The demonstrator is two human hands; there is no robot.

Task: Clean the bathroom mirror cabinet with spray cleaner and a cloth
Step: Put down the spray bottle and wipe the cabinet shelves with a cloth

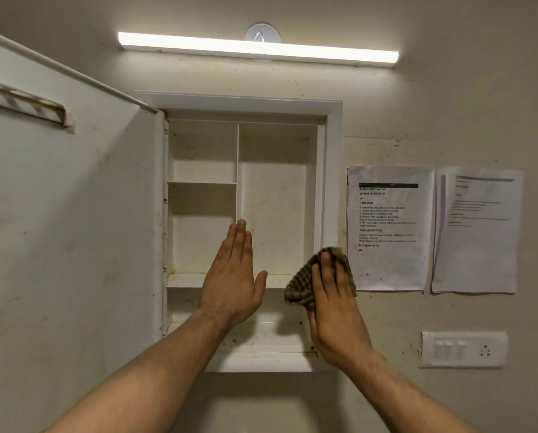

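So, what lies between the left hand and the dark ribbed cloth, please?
Nothing loose: only the white cabinet's stained back panel and shelf edge, in head view.

Left hand [235,276]: raised, fingers straight together, thumb splayed. Right hand [333,298]: raised, fingers flat, pressing cloth [299,289]. Both forearms bare, extended.

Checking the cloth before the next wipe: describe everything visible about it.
The cloth is dark brown-grey with a ribbed, waffle-like weave, soft and bunched. The right hand presses it flat-fingered against the lower right frame of the cabinet; its folds bulge out left of the hand and above the fingertips. Wetness cannot be told.
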